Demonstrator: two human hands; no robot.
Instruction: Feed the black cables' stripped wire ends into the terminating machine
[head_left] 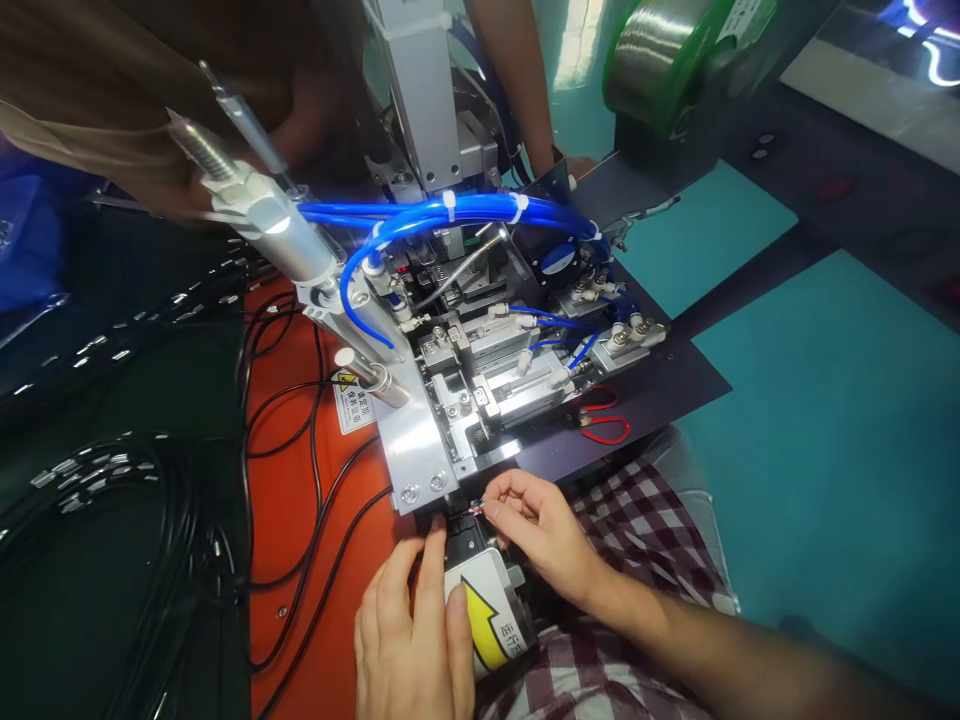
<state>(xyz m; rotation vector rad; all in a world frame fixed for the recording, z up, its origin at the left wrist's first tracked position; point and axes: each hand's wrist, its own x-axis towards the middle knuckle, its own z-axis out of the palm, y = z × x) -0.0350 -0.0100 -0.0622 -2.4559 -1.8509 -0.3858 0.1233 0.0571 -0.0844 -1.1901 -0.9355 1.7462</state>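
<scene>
My right hand (536,530) pinches the end of some thin coloured wires (477,508) between thumb and forefinger, just below the front edge of the machine's metal plate (424,450). My left hand (416,620) lies with its fingers extended beside a white label with a yellow arrow (484,610). Its fingertips reach a small black block (469,545) under the plate; whether they press on anything there is hidden.
Black cables (319,480) run over the orange surface (300,590) at left. Blue air tubes (465,210) arch over the machine. Red-handled scissors (606,430) lie right of it. A solder-like wire spool (660,60) stands at upper right. Another person's arm (517,70) is behind the machine.
</scene>
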